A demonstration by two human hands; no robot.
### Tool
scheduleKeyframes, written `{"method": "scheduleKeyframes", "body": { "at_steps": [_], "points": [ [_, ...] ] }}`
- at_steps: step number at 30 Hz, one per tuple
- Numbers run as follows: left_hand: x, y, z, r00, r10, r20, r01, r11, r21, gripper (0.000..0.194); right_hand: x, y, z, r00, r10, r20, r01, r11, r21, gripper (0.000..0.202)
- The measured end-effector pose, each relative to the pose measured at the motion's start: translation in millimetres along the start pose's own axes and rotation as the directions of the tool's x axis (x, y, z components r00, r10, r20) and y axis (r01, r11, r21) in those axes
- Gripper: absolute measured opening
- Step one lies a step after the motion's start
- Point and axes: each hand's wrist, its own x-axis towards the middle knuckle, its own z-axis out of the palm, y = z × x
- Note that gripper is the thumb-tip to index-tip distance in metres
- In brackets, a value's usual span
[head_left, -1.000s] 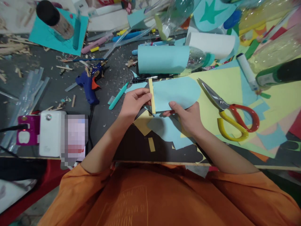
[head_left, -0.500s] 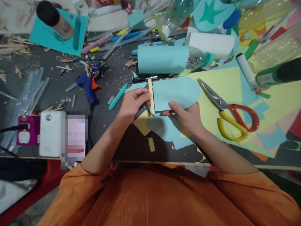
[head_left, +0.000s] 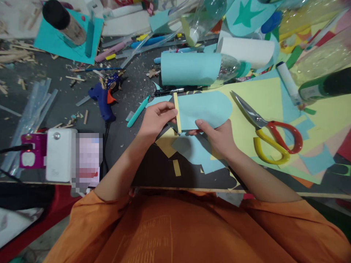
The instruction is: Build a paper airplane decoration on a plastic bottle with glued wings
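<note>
a: how's the grip from where you sit?

b: i see the left hand (head_left: 157,120) pinching the narrow yellow strip (head_left: 177,113) between thumb and fingers. the right hand (head_left: 223,138) pinches the lower edge of the blue card (head_left: 207,106), thumb on top. the card sits between the hands, the strip running along its straight end. whether they're stuck together, i can't tell.

a: what worries you?

b: i think the strip could skew if the left fingertips roll, and the card could buckle if the right thumb bears down. its rounded end is near the tip of the scissors (head_left: 257,120), so swinging right might snag it.

a: and room?

b: tight on the far side: a black pen (head_left: 166,92), then the blue-wrapped bottle (head_left: 192,69). leftward i'd have more, though the teal marker (head_left: 138,111) lies before the glue gun (head_left: 102,100). nearer me, dark tabletop (head_left: 153,170) runs to its front edge.
</note>
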Motion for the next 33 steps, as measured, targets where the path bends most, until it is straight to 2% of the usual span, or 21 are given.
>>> {"method": "scheduleKeyframes", "body": {
  "at_steps": [4, 10, 20, 25, 30, 33],
  "points": [
    [0, 0, 0.1, 0.999, 0.040, 0.000, -0.040, 0.999, 0.032, 0.013, 0, -1, 0, 1.000, 0.005, -0.006, -0.005, 1.000, -0.021, 0.029],
    [-1, -2, -0.7, 1.000, 0.028, 0.004, -0.028, 0.998, 0.057, 0.011, 0, -2, 1, 1.000, -0.013, 0.002, 0.013, 1.000, -0.012, 0.026],
    [0, -1, -1.0, 1.000, 0.009, 0.018, -0.009, 1.000, 0.014, 0.015, 0, -1, 1, 1.000, -0.009, 0.009, 0.009, 1.000, -0.006, 0.021],
    [0, -1, -2.0, 0.997, -0.037, 0.062, 0.043, 0.995, -0.092, 0.020, -1, -3, 0, 0.998, 0.026, 0.050, -0.026, 1.000, 0.004, 0.025],
    [2, -2, -5.0, 0.996, -0.021, 0.086, 0.032, 0.991, -0.133, 0.029, 1, 4, -4, 0.986, -0.045, 0.158, 0.038, 0.998, 0.050, 0.042],
    [3, 0, -7.3, 0.996, -0.014, 0.084, 0.025, 0.992, -0.124, 0.033, 6, 16, -7, 0.980, -0.118, 0.157, 0.109, 0.992, 0.067, 0.057]
  ]
}}
